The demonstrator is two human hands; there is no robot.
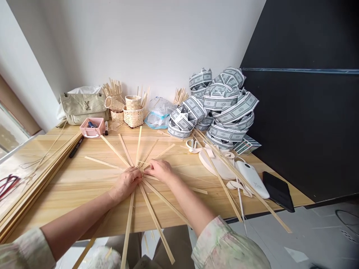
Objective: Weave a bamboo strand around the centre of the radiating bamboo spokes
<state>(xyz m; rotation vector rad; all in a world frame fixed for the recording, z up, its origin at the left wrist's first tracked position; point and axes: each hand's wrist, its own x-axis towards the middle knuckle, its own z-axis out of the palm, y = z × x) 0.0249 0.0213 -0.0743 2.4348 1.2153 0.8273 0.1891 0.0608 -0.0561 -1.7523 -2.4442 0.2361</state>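
Several flat bamboo strips (153,218) lie crossed in a star on the wooden table (84,179), fanning out from one centre. My left hand (127,182) rests curled on that centre from the left. My right hand (159,170) meets it from the right, its fingertips pinched on the strips at the crossing. Both hands press down where the strips overlap; the crossing itself is mostly hidden beneath my fingers.
Small woven baskets (132,112) and upright strip bundles stand at the back by a beige handbag (83,107) and a pink box (92,127). A pile of patterned paper bands (221,106) sits back right. White device (252,178), black phone (278,190) and long strips lie right.
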